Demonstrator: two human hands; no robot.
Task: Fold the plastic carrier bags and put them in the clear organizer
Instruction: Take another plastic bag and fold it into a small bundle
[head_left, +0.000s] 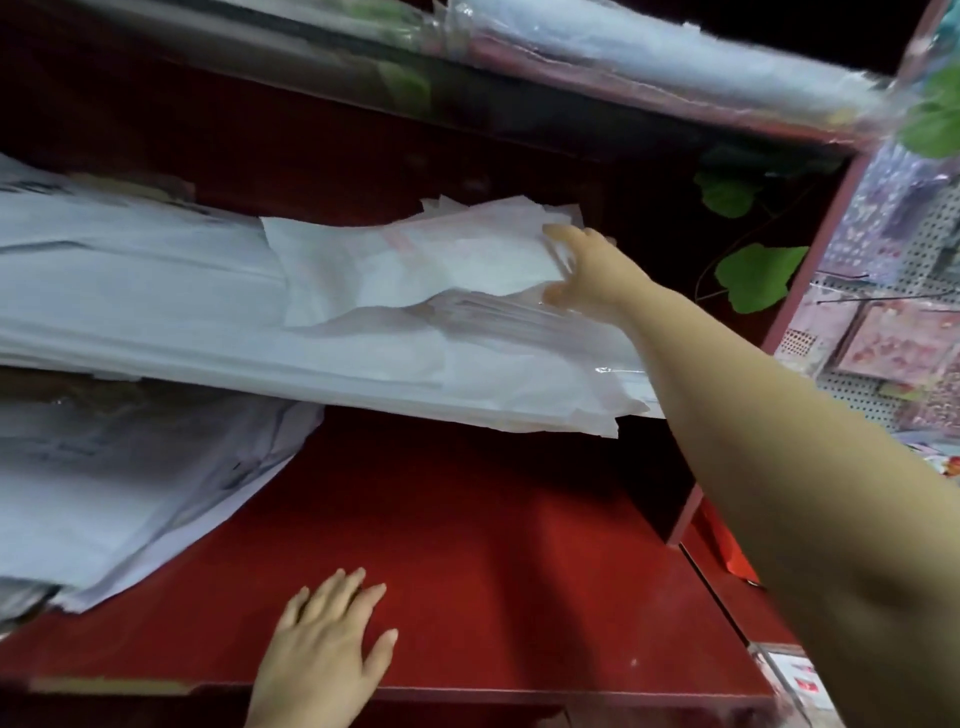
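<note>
Bags (363, 358) lie ahead of me in a thick white stack, flat and unfolded, and a second pile (130, 493) slumps onto the red desk (519, 519) at lower left. My right hand (582, 270) reaches to the right edge of the top bag (415, 265). Its fingers are spread, with the forefinger above the edge and the thumb below, touching the plastic but not closed on it. My left hand (322, 644) rests flat on the desk near the front edge, fingers spread, holding nothing. I judge the task barely begun: no folded bag shows anywhere, and the first one is not yet off the stack. A clear edge (779, 670) at lower right might be the organizer, but too little of it shows for me to tell. What is left is nearly everything: draw a bag down, fold it on the open desk, stow it, then work through both heaps in the same way.
</note>
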